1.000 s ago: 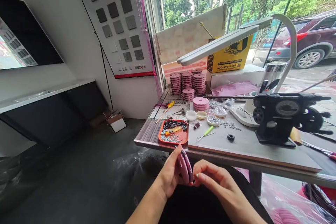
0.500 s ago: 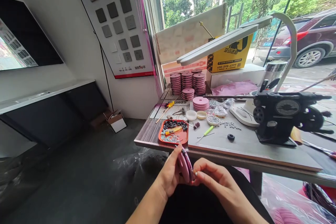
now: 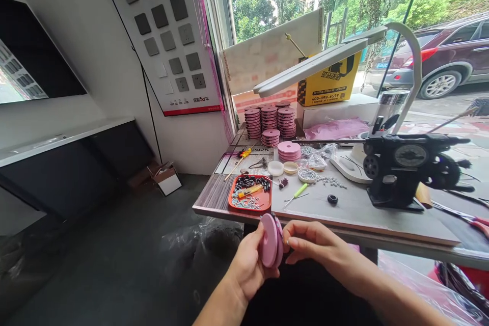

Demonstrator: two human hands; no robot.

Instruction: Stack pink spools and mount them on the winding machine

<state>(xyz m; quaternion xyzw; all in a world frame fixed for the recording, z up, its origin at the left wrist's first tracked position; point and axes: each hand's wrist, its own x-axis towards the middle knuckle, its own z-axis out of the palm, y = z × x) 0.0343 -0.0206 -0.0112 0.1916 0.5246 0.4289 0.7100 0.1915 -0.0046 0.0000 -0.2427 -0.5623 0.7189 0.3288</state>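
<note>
A pink foam-like spool (image 3: 269, 242), two round discs with dark material showing between them, stands on edge just below the table's front edge. My left hand (image 3: 247, 261) is wrapped round it from the left, thumb on the near disc. At the spool's right rim, my right hand (image 3: 315, 244) has thumb and fingertips closed in a pinch; whatever lies between them is too small to make out. Just beyond the hands is a red tray (image 3: 231, 202) with black pieces, small metal parts and an orange-yellow cutter (image 3: 250, 191).
Stacks of pink spools (image 3: 269, 118) stand at the back of the table. A green-handled tool (image 3: 300, 191), a bead dish (image 3: 306, 176) and a small black ring (image 3: 332, 199) lie nearer. A black hand-cranked machine (image 3: 410, 170) and a lamp (image 3: 321, 61) occupy the right.
My left hand has turned the spool so its flat face shows more, and raised it slightly. My right hand stays pinched near its rim, with the forearm swung outward.
</note>
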